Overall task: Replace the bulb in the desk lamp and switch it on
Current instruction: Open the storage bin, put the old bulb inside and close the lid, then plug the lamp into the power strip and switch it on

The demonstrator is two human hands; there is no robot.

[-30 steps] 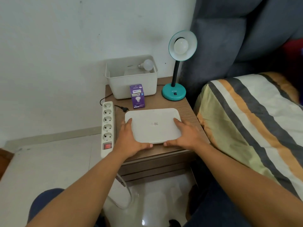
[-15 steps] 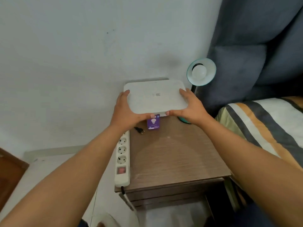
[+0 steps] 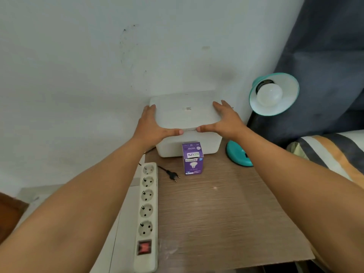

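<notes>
A teal desk lamp (image 3: 274, 94) stands at the back right of the wooden bedside table (image 3: 226, 213), with a white bulb (image 3: 269, 94) in its shade and its round base (image 3: 237, 154) on the tabletop. A purple bulb carton (image 3: 192, 158) stands upright in front of a white storage box (image 3: 189, 143). The white lid (image 3: 186, 111) lies on top of that box. My left hand (image 3: 152, 127) grips the lid's left edge and my right hand (image 3: 226, 120) grips its right edge. The lamp's black plug (image 3: 173, 175) lies loose on the table.
A white power strip (image 3: 146, 211) with several sockets and a red switch (image 3: 144, 247) runs along the table's left edge. A bed with a striped cover (image 3: 331, 152) and a dark grey headboard (image 3: 325, 56) stands on the right. A white wall is behind.
Both hands lifted the lid off the front of the table, carried it back and lowered it onto the white box. The spare bulb inside the box is now hidden.
</notes>
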